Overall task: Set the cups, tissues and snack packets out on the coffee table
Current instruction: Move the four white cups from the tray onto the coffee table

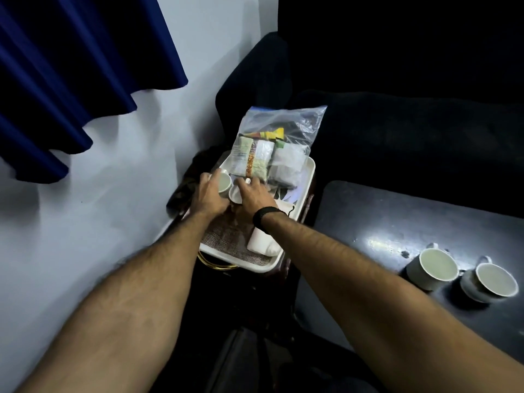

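Dark surface [402, 222], right: two white cups [432, 268] [492, 282] upright, side by side, apart from the tray. White tray [309, 168], centre: folded white tissues [262, 241] at near end on woven mat [226, 239]. Left hand [209, 194] curled around a white cup [224, 182]; right hand [255, 198], black wristband [262, 218], fingers spread over a second cup [235, 194]. Far end: clear zip bag [283, 131] of snack packets [253, 160], leaning on a dark sofa [397, 123].
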